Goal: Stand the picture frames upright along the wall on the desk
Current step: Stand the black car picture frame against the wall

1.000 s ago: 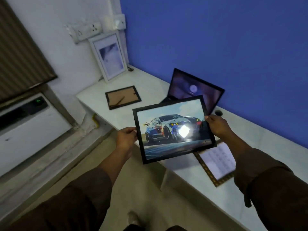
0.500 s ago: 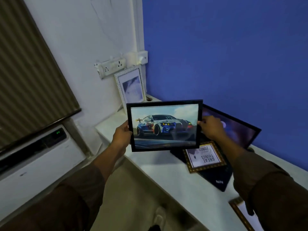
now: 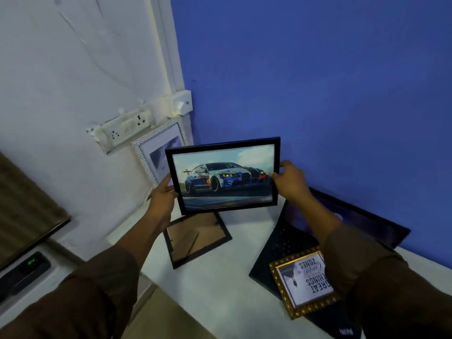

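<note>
Both hands, left hand (image 3: 162,200) and right hand (image 3: 291,183), grip the car frame (image 3: 223,176) (airborne) above a face-down frame (image 3: 197,238), laptop (image 3: 291,238) beside.

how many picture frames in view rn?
4. Car frame held in the air by the left hand and right hand; white frame standing against the white wall; black frame face down on the desk; gold frame lying on the laptop. More may be hidden.

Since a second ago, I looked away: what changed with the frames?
Both hands, left hand and right hand, still gripping its sides, raised the car picture frame toward the wall corner. The white frame still leans; the brown-backed frame and gold frame still lie flat.
</note>
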Tool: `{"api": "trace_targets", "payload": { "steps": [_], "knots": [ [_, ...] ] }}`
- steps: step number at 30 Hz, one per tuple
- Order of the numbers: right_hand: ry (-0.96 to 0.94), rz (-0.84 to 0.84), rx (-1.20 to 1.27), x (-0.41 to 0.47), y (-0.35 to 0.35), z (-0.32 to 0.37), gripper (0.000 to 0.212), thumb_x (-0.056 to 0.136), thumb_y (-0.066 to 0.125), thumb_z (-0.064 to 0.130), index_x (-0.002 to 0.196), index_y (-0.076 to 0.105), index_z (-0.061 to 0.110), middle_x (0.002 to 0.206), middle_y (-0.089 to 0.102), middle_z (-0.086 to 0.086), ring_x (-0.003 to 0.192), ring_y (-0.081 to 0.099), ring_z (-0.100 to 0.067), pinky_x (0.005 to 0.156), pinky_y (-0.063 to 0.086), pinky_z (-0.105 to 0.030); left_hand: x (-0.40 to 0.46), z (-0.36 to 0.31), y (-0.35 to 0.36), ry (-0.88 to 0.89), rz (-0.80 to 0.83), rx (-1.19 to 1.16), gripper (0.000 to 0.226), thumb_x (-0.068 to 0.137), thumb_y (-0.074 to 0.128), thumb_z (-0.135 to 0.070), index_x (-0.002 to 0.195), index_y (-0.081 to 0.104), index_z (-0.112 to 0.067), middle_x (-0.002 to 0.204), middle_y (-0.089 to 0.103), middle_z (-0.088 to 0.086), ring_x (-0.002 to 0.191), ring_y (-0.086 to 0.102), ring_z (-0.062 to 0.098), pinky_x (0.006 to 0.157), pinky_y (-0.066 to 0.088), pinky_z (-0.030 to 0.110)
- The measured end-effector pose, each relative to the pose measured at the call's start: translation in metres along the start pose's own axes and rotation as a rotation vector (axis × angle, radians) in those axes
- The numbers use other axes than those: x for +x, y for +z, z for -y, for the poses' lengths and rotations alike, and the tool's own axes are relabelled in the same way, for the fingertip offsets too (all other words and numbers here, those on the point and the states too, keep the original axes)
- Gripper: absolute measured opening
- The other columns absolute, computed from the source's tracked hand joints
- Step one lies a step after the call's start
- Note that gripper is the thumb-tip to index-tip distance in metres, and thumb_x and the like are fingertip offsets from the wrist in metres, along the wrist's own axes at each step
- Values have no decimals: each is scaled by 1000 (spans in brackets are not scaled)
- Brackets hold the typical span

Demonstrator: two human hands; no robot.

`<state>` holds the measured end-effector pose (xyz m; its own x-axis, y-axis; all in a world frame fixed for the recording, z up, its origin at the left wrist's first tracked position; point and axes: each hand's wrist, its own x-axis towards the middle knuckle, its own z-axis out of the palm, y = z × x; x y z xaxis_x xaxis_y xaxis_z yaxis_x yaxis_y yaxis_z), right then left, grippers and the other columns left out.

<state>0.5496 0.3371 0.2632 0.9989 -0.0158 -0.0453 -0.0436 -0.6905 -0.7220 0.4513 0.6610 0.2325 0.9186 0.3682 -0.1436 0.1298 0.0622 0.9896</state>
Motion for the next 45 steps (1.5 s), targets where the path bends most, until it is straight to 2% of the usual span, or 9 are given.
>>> {"api": "trace_targets", "payload": {
  "steps": [3,9,14,19,23,27,29,34,45],
  "knots": [
    [37,-2,3,29,-5,3,31,94,63,24,119,60,6,102,65,-10,96,63,-29,72,43,-29,46,-1,8,5,41,7,62,92,51,8,140,56,-31,126,70,10,120,64,32,102,52,46],
    [160,-5,-92,84,-16,-9,28,92,67,25,100,70,-1,89,67,-12,85,65,-29,59,40,-29,145,2,50,-33,153,65,68,90,42,15,146,49,-23,130,67,13,123,61,32,108,47,48],
    [358,-61,-66,128,-10,-17,26,87,71,25,92,67,0,83,60,-10,65,53,-19,47,36,-24,209,9,88,-64,267,83,69,87,37,20,146,48,-14,128,64,13,118,61,31,94,52,31],
    [521,-110,24,164,28,-25,18,90,65,20,93,61,2,88,58,-12,80,55,-25,55,37,-27,279,32,106,-130,323,113,74,88,39,20,148,47,-22,133,64,6,108,65,18,82,57,21],
    [612,-143,104,183,70,-31,24,92,61,14,104,64,-6,91,60,-12,87,62,-29,64,43,-27,329,58,109,-167,376,173,73,89,38,24,149,44,-18,130,61,8,103,61,21,89,52,29],
    [713,-149,179,190,99,-42,26,91,61,11,109,65,-8,96,66,-17,82,59,-27,65,45,-29,359,73,117,-189,452,219,68,86,40,24,136,50,-23,110,66,-5,93,63,7,67,54,13],
    [751,-194,208,191,106,-47,26,88,65,11,108,66,-6,102,68,-18,85,61,-29,68,45,-32,370,79,124,-201,492,245,68,86,45,20,140,51,-21,116,66,-1,97,64,8,73,56,18],
    [819,-269,209,196,113,-61,27,89,63,15,110,65,-3,108,69,-20,99,66,-36,72,48,-35,390,103,129,-246,569,285,69,86,54,12,145,50,-22,135,64,7,118,64,27,104,50,52],
    [790,-366,241,191,128,-64,40,94,67,20,129,56,4,124,66,-16,112,64,-35,79,45,-32,376,98,139,-284,511,330,64,93,58,0,151,38,-17,132,58,4,119,57,25,103,47,42]
  ]
}}
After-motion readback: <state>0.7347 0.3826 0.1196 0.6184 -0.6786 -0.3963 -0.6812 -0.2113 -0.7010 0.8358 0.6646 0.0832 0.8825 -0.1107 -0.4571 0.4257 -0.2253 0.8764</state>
